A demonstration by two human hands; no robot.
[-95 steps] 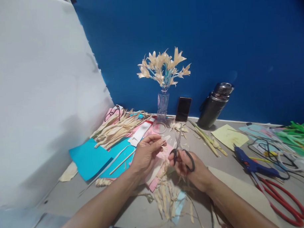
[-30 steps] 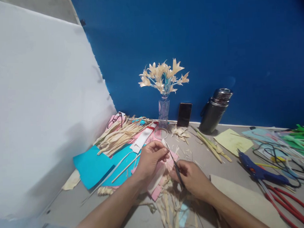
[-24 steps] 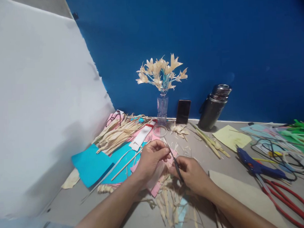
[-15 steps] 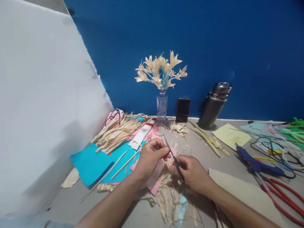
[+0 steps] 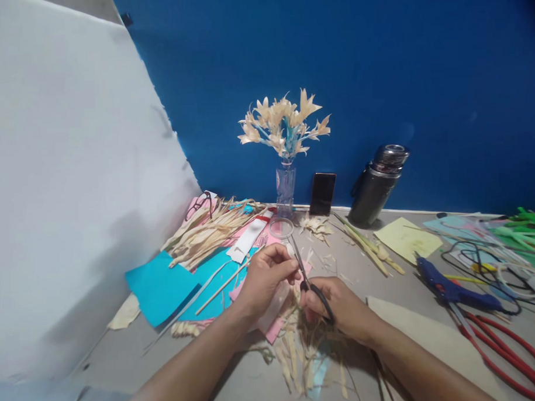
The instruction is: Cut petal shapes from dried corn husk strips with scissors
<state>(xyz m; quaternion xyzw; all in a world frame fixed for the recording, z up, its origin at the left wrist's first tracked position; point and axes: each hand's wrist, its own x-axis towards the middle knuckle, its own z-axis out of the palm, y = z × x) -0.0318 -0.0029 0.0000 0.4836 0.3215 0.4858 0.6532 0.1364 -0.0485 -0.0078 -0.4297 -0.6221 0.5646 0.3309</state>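
Note:
Black-handled scissors [image 5: 303, 269] are in my right hand [image 5: 335, 306], its fingers through and around the handles, with the blades pointing up and away. Just left of the blades, my left hand [image 5: 270, 279] is closed in a pinch; what its fingertips hold is too small to make out. The blades pass right beside those fingertips. Beneath both hands lie dried husk scraps [image 5: 294, 357] and pink paper [image 5: 272, 329]. Behind them, a clear bottle [image 5: 286, 191] holds a bunch of cream husk flowers [image 5: 284, 121] on blue stems.
Dried husks [image 5: 207, 232] and blue paper [image 5: 163, 286] lie at left. A tape roll [image 5: 281, 227], phone [image 5: 323, 194] and dark flask [image 5: 376, 188] stand or lie at the back. To the right are a blue glue gun [image 5: 455, 290], red-handled scissors [image 5: 505, 350] and green strips [image 5: 527, 232].
My right hand has turned the scissors so that the handle loops show more, and the blades look slightly apart. My left hand stays almost where it was.

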